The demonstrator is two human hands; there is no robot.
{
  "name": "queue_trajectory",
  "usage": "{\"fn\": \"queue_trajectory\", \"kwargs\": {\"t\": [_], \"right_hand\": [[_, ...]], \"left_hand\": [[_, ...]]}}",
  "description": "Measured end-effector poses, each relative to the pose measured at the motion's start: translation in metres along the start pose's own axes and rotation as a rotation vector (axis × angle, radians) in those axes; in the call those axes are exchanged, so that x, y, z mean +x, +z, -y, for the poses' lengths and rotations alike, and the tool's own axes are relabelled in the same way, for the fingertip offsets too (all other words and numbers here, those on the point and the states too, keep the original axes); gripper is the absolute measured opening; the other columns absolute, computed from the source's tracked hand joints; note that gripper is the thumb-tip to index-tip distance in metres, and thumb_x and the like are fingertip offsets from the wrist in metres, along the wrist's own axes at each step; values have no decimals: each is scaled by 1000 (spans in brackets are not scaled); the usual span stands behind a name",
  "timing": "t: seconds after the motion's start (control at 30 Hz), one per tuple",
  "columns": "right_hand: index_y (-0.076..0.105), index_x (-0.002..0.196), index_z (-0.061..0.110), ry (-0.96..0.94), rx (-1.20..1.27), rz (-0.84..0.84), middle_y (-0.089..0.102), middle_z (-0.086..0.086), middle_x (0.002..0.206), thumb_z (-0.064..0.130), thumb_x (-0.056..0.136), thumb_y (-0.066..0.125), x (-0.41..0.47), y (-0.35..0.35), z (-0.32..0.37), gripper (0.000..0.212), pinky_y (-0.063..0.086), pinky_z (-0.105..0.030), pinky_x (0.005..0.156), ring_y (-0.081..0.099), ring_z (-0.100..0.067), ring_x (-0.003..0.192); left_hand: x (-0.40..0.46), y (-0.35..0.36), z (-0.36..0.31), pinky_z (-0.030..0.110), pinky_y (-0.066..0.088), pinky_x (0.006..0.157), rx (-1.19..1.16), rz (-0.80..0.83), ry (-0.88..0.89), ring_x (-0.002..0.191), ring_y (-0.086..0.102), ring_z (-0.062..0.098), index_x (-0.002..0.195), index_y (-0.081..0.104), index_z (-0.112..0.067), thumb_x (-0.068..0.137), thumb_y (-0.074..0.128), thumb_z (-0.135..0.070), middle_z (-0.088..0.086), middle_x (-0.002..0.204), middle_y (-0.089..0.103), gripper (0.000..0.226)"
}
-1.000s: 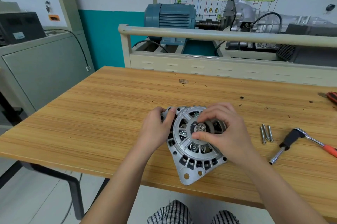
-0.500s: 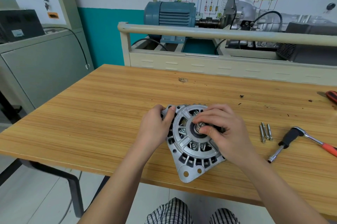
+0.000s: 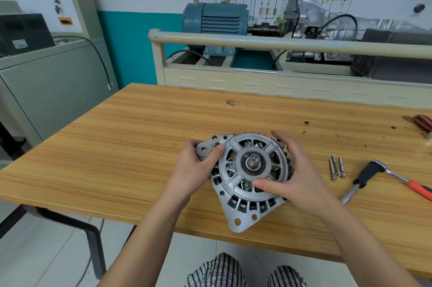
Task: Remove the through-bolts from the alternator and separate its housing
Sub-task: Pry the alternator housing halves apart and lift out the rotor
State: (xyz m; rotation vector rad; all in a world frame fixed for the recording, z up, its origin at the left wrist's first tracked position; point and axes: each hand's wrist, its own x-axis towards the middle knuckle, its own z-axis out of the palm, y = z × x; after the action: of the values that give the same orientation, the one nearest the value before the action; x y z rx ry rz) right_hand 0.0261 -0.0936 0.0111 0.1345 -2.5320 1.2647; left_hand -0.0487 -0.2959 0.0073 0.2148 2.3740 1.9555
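Gripping alternator point(image 3: 250, 174) rim from both sides: left hand point(image 3: 198, 169) on mounting ear, right hand point(image 3: 297, 179) opposite. Shaft axis upright between grips. Through-bolts point(image 3: 336, 168) already out, right of alternator.

Alternator point(image 3: 251, 183) matt cast grey metal; table point(image 3: 117, 158) smooth wood-grain; through-bolts point(image 3: 336, 168) shiny metal

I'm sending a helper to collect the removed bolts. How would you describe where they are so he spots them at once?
On the light wooden workbench, look right of the round silver alternator that both hands grip. Three slim silver through-bolts lie side by side between it and the black-headed ratchet wrench with an orange handle. They are the only small loose fasteners there, far thinner than the wrench.
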Motion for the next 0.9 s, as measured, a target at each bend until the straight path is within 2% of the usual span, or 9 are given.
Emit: {"fn": "queue_trajectory", "kwargs": {"t": [0.1, 0.23, 0.33, 0.4, 0.47, 0.57, 0.63, 0.77, 0.9], "right_hand": [[22, 140, 48, 141, 162, -25, 37, 28, 136, 61, 43, 83, -3, 5, -6, 115, 35, -32, 108, 40, 0, 128], [33, 132, 45, 186, 292, -84, 49, 28, 126, 52, 40, 87, -3, 11, -12, 107, 43, -33, 103, 50, 5, 117], [39, 136, 35, 226, 414, -91, 55, 21, 126, 47, 38, 92, -1, 10, -14, 113, 46, -36, 102, 54, -1, 118], [44, 137, 30, 252, 499, -107, 62, 16, 122, 44, 36, 95, 1, 10, -15, 114, 50, -32, 95, 59, -4, 114], [52, 129, 28, 255, 626, -150, 67, 15, 116, 37, 44, 90, 4, 10, -16, 94, 53, -24, 85, 63, -3, 107], [64, 118, 21, 282, 835, -230, 71, 2, 114, 26, 62, 77, 7, 10, -18, 57, 54, -28, 81, 67, -13, 104], [67, 113, 17, 304, 930, -274, 73, -2, 109, 24, 70, 68, 7, 11, -20, 43, 52, -30, 78, 69, -16, 99], [71, 108, 15, 328, 1009, -323, 72, -5, 109, 20, 77, 59, 4, 13, -23, 33, 49, -34, 81, 67, -20, 104], [78, 92, 28, 328, 924, -368, 72, 2, 110, 10, 87, 57, 1, 14, -25, 28, 49, -35, 84, 66, -15, 105]], "left_hand": [[-12, 5, 9, 31, 59, 69, -111, 4, -63, 85, 71, 14, 99, 58, -14, 84, 71, -36, 1, 93, 71, 30], [-23, 14, 13, 27, 56, 77, -154, -15, -56, 95, 67, 9, 111, 55, -16, 80, 74, -36, -2, 107, 68, 41], [-26, 27, 10, 37, 56, 87, -237, -60, -61, 99, 67, 11, 113, 53, -16, 81, 75, -34, 0, 110, 68, 42], [-26, 37, 7, 40, 58, 85, -372, -139, -110, 97, 69, 15, 108, 53, -18, 80, 77, -30, 1, 107, 69, 39], [-25, 45, 5, 43, 59, 82, -532, -198, -148, 92, 71, 19, 107, 56, -17, 77, 80, -24, 4, 103, 72, 40], [-23, 48, 3, 47, 58, 82, -654, -199, -144, 91, 72, 23, 113, 57, -12, 72, 82, -20, 7, 102, 74, 49], [-22, 46, 3, 46, 60, 79, -680, -172, -133, 91, 72, 25, 117, 56, -10, 66, 82, -24, 9, 102, 74, 59], [-16, 40, 3, 39, 61, 71, -645, -92, -119, 90, 73, 27, 118, 56, -7, 66, 80, -27, 11, 99, 75, 61], [-6, 35, 3, 34, 60, 64, -610, -22, -130, 86, 73, 30, 115, 60, -3, 78, 77, -21, 15, 96, 75, 44]]}}
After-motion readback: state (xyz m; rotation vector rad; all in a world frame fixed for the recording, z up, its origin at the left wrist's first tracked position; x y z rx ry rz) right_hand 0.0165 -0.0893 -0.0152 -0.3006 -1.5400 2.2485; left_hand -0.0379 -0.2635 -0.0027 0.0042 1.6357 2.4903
